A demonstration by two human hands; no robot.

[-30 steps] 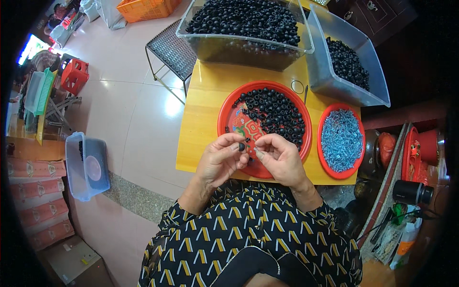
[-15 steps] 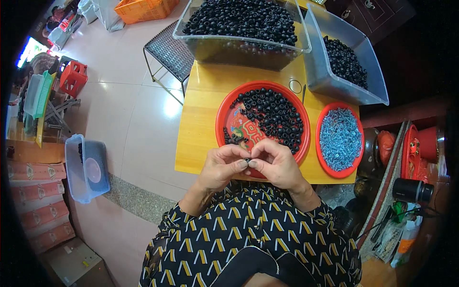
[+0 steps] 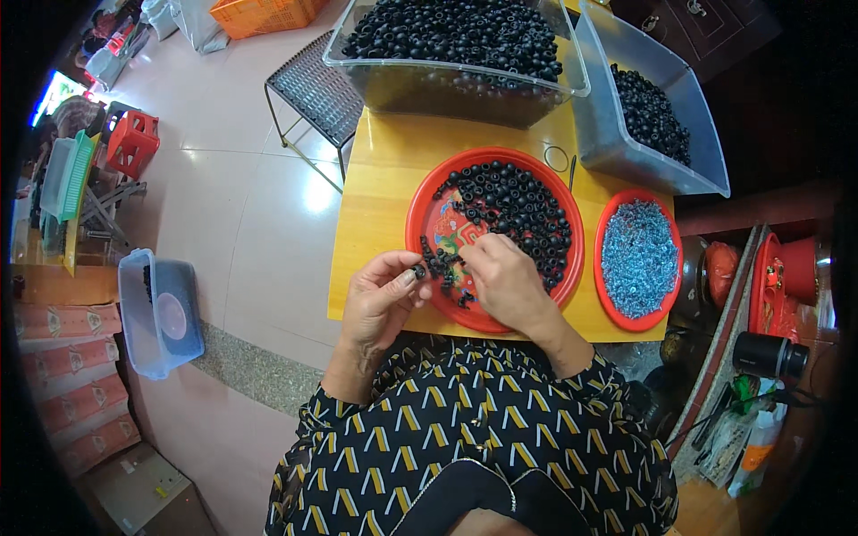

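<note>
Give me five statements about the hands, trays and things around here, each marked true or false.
1. The left hand holds a black piece. True.
2. The small tray holds bluish pieces. True.
3. The right hand is over the small tray. False: it is over the big tray.
4. The red stool stands right of the table. False: it stands to the left.
5. The crate is orange. True.

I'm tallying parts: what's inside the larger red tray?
The larger red tray holds round black pieces and smaller black bits on a patterned base; what's beneath the right hand is hidden.
</note>
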